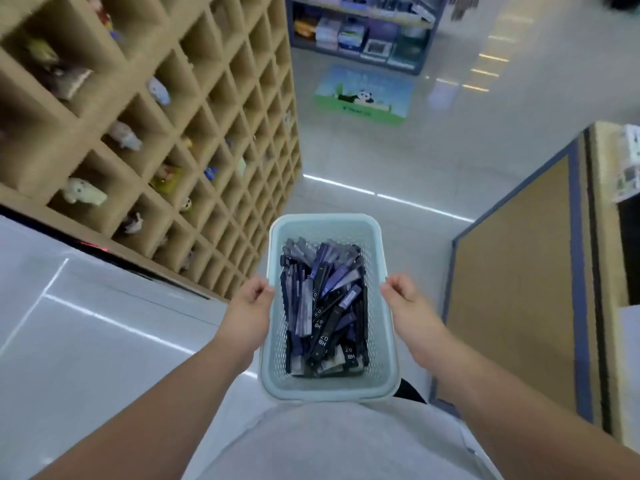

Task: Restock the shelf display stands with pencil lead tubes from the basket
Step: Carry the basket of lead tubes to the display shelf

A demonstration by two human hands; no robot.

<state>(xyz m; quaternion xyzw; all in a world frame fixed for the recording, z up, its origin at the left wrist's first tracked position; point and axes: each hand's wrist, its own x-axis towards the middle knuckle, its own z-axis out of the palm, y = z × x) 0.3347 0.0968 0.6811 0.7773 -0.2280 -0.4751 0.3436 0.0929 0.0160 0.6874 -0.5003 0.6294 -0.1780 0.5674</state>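
Head view: left hand (250, 299) and right hand (403, 295) each gripped a side rim of the basket (277, 341), lead tubes (323, 313) piled inside (none shelved). Transport step; next likely needs reaching the display stands, not in view.

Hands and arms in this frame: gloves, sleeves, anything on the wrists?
No gloves: the left hand and right hand are bare. The forearms are bare too, with no sleeve edge in view. No watch, band or ring shows. The only clothing visible is a light grey top on the torso.
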